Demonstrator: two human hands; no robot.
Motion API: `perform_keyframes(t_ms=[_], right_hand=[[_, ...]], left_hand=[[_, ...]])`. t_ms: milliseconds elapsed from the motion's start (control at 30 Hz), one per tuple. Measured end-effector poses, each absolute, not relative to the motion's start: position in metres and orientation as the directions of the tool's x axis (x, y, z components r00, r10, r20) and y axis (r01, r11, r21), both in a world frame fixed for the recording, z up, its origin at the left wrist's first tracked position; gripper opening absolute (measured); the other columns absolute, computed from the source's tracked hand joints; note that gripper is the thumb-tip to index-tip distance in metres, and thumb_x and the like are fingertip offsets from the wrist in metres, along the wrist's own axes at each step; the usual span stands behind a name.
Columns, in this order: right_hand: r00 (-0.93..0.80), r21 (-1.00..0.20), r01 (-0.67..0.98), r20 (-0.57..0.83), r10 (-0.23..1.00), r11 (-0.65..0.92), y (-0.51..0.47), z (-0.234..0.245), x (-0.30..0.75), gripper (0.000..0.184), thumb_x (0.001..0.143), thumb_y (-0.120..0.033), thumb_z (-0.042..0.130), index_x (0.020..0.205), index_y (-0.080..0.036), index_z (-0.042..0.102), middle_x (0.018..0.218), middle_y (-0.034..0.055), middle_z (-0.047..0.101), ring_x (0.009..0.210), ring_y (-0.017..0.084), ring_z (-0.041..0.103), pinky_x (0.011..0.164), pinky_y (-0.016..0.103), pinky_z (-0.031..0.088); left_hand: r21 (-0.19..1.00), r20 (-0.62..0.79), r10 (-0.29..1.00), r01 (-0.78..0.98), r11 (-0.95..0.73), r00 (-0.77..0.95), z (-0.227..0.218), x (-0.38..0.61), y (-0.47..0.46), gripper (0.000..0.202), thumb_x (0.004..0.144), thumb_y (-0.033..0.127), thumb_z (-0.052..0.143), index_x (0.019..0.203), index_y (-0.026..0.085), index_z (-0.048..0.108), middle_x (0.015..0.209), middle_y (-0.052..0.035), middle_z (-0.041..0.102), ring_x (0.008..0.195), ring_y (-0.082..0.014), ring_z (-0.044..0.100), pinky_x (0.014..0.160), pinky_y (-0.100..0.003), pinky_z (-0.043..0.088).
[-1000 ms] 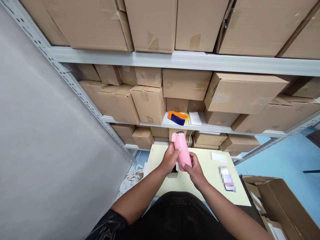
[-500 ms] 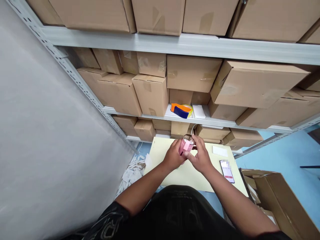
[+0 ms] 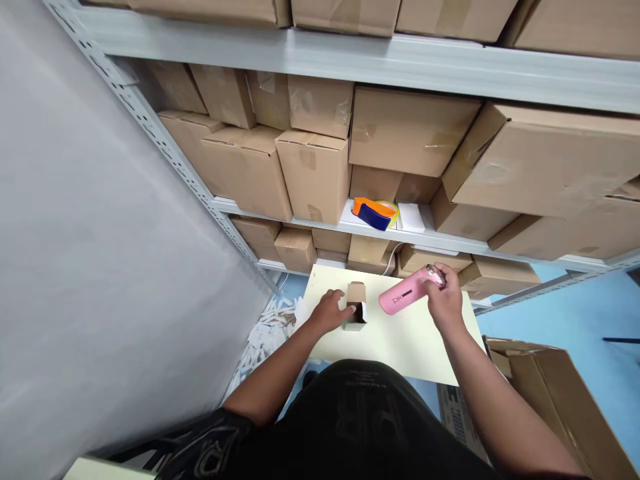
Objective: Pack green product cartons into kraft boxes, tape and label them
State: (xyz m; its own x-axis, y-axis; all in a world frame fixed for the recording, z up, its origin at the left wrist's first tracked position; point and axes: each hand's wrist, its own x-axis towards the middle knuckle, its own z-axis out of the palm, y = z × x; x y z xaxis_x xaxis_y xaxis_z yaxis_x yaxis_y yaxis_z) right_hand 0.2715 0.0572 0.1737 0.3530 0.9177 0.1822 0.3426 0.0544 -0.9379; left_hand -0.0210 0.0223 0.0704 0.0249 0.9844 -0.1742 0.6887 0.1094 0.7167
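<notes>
My right hand (image 3: 445,297) is wrapped round the shiny metallic end of a pink bottle (image 3: 404,293), a cylinder with dark lettering on its side. The bottle is held tilted above the right half of the pale table (image 3: 320,350), its plain end pointing left. To its left stands a small open carton (image 3: 355,325), light outside and brown inside, with a flap raised at the far side. My left hand (image 3: 330,311) is beside this carton, fingers apart, thumb over its left edge. Whether the thumb presses on the carton I cannot tell.
Metal shelving (image 3: 320,47) with brown boxes (image 3: 313,177) rises beyond the table. An orange and blue tape dispenser (image 3: 374,213) sits on a shelf. A large open box (image 3: 560,393) stands at right; white paper scraps (image 3: 265,340) lie by the left wall.
Both hands were together on the pink bottle; now the right hand has carried it rightwards and the left has let go. The small carton has come into sight. The phone no longer shows.
</notes>
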Motion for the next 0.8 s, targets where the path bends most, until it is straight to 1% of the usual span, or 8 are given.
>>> perform_keyframes(t_ms=[67, 133, 233, 367, 500, 600, 667, 800], right_hand=[[0.338, -0.955, 0.293, 0.145, 0.93, 0.042, 0.057, 0.166, 0.267, 0.058, 0.071, -0.037, 0.074, 0.124, -0.019, 0.061, 0.121, 0.0104, 0.068, 0.106, 0.026, 0.064, 0.098, 0.044, 0.048], [0.289, -0.971, 0.236, 0.116, 0.95, 0.046, 0.055, 0.155, 0.254, 0.06, 0.07, -0.038, 0.075, 0.125, -0.019, 0.06, 0.122, 0.0105, 0.067, 0.107, 0.026, 0.064, 0.098, 0.043, 0.049], [0.195, -0.982, 0.177, 0.1, 0.976, 0.065, 0.052, 0.136, 0.228, 0.059, 0.072, -0.039, 0.076, 0.125, -0.02, 0.058, 0.121, 0.0096, 0.067, 0.108, 0.026, 0.063, 0.096, 0.042, 0.05], [0.065, -0.985, 0.17, 0.05, 0.997, 0.038, 0.048, 0.109, 0.2, 0.056, 0.074, -0.038, 0.075, 0.124, -0.022, 0.056, 0.115, 0.0067, 0.066, 0.098, 0.023, 0.065, 0.09, 0.039, 0.053], [-0.014, -0.951, 0.298, 0.077, 0.997, 0.078, 0.043, 0.088, 0.2, 0.058, 0.078, -0.036, 0.073, 0.13, -0.022, 0.052, 0.119, 0.008, 0.064, 0.098, 0.022, 0.065, 0.091, 0.041, 0.055], [-0.069, -0.87, 0.452, 0.187, 0.98, 0.198, 0.039, 0.083, 0.208, 0.059, 0.082, -0.039, 0.072, 0.134, -0.022, 0.051, 0.123, 0.0104, 0.061, 0.102, 0.024, 0.064, 0.093, 0.043, 0.055], [-0.118, -0.791, 0.545, 0.254, 0.96, 0.276, 0.037, 0.083, 0.211, 0.059, 0.085, -0.04, 0.071, 0.137, -0.022, 0.05, 0.123, 0.0117, 0.06, 0.104, 0.025, 0.064, 0.094, 0.045, 0.056], [-0.262, -0.646, 0.635, 0.334, 0.905, 0.423, 0.033, 0.08, 0.204, 0.056, 0.09, -0.038, 0.067, 0.14, -0.021, 0.048, 0.126, 0.0148, 0.058, 0.117, 0.03, 0.061, 0.1, 0.049, 0.054]], left_hand=[[0.748, -0.304, 0.953, 0.619, 0.24, -0.002, 0.051, -0.018, 0.021, 0.038, 0.083, 0.046, 0.072, 0.11, 0.019, 0.065, 0.102, -0.008, 0.07, 0.096, -0.0252, 0.068, 0.084, -0.034, 0.051], [0.792, -0.422, 0.907, 0.482, 0.375, -0.012, 0.037, -0.015, 0.021, 0.022, 0.084, 0.04, 0.07, 0.092, 0.019, 0.065, 0.085, -0.0043, 0.07, 0.084, -0.0222, 0.068, 0.075, -0.03, 0.05], [0.815, -0.532, 0.846, 0.29, 0.501, 0.034, 0.024, -0.014, 0.021, 0.016, 0.084, 0.033, 0.066, 0.078, 0.018, 0.063, 0.074, -0.0035, 0.07, 0.072, -0.0195, 0.068, 0.065, -0.027, 0.048], [0.821, -0.563, 0.822, 0.165, 0.547, 0.078, 0.014, -0.017, 0.018, 0.017, 0.082, 0.032, 0.066, 0.087, 0.016, 0.066, 0.08, -0.0056, 0.075, 0.066, -0.0167, 0.068, 0.06, -0.026, 0.049], [0.819, -0.574, 0.815, 0.061, 0.571, 0.08, 0.002, -0.019, 0.013, 0.022, 0.081, 0.037, 0.067, 0.086, 0.016, 0.065, 0.079, -0.0064, 0.074, 0.066, -0.0159, 0.068, 0.06, -0.025, 0.049], [0.822, -0.567, 0.819, 0.003, 0.569, 0.087, -0.005, -0.019, 0.011, 0.023, 0.083, 0.038, 0.066, 0.086, 0.015, 0.065, 0.076, -0.006, 0.073, 0.066, -0.0163, 0.069, 0.059, -0.025, 0.048], [0.828, -0.556, 0.825, -0.026, 0.561, 0.101, -0.007, -0.017, 0.011, 0.024, 0.084, 0.038, 0.066, 0.089, 0.015, 0.065, 0.08, -0.0067, 0.074, 0.07, -0.0172, 0.071, 0.06, -0.025, 0.049], [0.837, -0.535, 0.835, -0.057, 0.545, 0.128, -0.008, -0.014, 0.011, 0.025, 0.083, 0.038, 0.068, 0.094, 0.016, 0.065, 0.09, -0.0073, 0.076, 0.083, -0.0201, 0.075, 0.066, -0.026, 0.052]])
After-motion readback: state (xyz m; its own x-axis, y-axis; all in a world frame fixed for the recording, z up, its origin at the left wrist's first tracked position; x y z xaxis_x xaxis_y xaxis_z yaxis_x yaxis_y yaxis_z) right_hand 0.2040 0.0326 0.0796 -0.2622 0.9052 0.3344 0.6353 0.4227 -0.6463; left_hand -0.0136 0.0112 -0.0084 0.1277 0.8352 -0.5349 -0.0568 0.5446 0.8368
